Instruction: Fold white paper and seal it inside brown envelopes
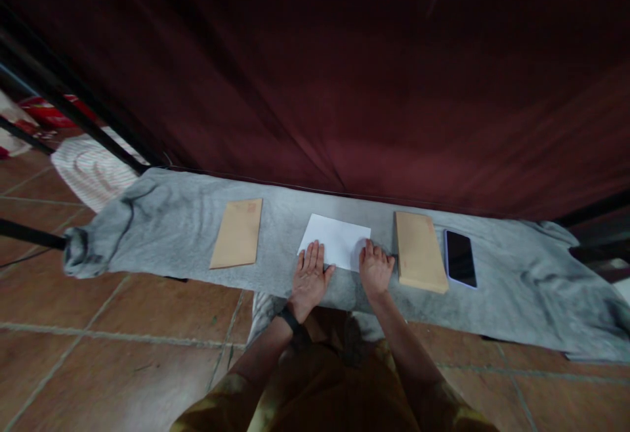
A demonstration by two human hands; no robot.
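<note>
A white sheet of paper (339,238) lies on a grey cloth (172,222) spread over a narrow surface. My left hand (310,278) rests flat on the sheet's near left corner, fingers stretched out. My right hand (375,268) presses on the sheet's near right corner with its fingers curled down, where the paper seems to bend up. A single brown envelope (237,233) lies to the left. A stack of brown envelopes (420,251) lies just right of my right hand.
A dark smartphone (460,259) lies face up right of the envelope stack. A dark red curtain (344,77) hangs right behind the cloth. Terracotta floor tiles (98,353) run below. Black metal bars (73,110) and a striped cloth (86,169) stand at the left.
</note>
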